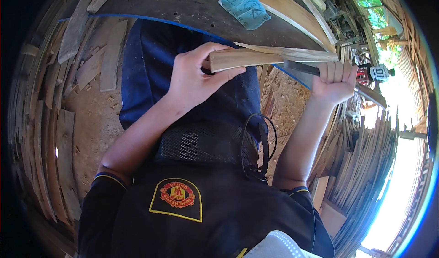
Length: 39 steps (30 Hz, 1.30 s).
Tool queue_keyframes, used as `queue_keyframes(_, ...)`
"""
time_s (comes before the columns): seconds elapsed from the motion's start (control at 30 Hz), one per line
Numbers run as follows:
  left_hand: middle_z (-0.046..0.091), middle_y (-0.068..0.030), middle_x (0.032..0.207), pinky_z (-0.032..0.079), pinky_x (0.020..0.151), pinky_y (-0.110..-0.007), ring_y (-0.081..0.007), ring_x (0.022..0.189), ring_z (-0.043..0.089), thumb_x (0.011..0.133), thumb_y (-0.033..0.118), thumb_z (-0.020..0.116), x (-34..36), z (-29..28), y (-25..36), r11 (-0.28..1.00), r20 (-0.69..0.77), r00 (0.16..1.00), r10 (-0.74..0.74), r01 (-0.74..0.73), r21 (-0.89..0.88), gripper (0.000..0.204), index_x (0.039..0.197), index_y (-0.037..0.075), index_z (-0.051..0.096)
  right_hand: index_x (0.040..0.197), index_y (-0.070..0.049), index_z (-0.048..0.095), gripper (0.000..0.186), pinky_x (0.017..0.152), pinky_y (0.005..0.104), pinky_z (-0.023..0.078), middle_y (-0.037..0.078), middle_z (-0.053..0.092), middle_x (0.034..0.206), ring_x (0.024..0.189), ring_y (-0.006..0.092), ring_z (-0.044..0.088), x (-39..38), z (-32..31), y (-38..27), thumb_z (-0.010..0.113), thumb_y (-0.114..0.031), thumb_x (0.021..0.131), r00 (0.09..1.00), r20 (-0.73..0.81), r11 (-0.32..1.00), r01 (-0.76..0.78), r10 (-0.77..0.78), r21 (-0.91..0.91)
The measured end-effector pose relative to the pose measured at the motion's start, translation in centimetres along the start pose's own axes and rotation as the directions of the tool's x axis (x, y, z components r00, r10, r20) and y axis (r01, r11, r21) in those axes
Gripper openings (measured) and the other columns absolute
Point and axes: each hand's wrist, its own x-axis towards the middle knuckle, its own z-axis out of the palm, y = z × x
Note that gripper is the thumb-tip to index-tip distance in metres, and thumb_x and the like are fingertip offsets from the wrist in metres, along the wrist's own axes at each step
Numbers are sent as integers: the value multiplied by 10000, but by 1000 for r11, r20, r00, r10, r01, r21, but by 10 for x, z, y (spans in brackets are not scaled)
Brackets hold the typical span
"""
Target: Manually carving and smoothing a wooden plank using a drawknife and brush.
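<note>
My left hand (196, 77) grips the near end of a long pale wooden piece (256, 57) that reaches right toward the bench edge. My right hand (336, 77) is closed around the handle of a flat-bladed knife; its dark blade (302, 68) lies against the underside of the wooden piece. Both hands are held above my lap, over dark blue trousers (151, 66).
A dark workbench (183, 4) with a blue edge lies ahead, carrying a sheet of blue sandpaper (244, 6) and several curved wooden slats (292, 9). Planks and offcuts (50, 121) pile up on the left. Stacked slats (366, 157) stand on the right. Sawdust covers the ground.
</note>
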Motion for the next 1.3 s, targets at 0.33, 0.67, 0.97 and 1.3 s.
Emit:
queue_keyframes(0.33, 706, -106, 903, 555, 704, -251, -137, 811, 690, 765, 113, 782, -2, -5, 2, 998, -70, 996, -51, 49, -34, 323, 1023, -14, 634, 592, -155, 312, 480, 406, 285, 106, -32, 167, 452, 425, 103, 99, 5, 38, 25, 342, -402, 1002, 1000, -10, 998, 22, -22, -58)
queue_keyframes(0.67, 702, -123, 935, 552, 743, -258, -148, 854, 686, 762, 114, 785, -2, -3, 2, 982, -64, 992, -108, 96, -165, 335, 1027, -26, 637, 581, -175, 296, 475, 408, 286, 78, -39, 173, 461, 418, 104, 90, -3, 36, 32, 351, -405, 993, 994, -109, 1000, 16, -16, 5)
queue_keyframes(0.97, 705, -119, 917, 550, 726, -258, -148, 839, 690, 761, 137, 788, -3, -5, 2, 999, -34, 999, -43, 42, -31, 343, 1035, -13, 647, 579, -183, 304, 452, 399, 283, 69, -62, 155, 464, 400, 90, 84, 6, 30, 20, 367, -363, 988, 947, -296, 977, 68, -126, -200)
queue_keyframes(1.3, 707, -134, 901, 556, 704, -267, -172, 800, 702, 731, 168, 806, -8, -4, -7, 996, -29, 999, -41, 43, 81, 381, 1034, -5, 653, 585, -173, 296, 465, 403, 291, 91, -46, 154, 459, 403, 104, 89, -16, 77, 79, 346, -385, 996, 990, -53, 986, -126, 133, 113)
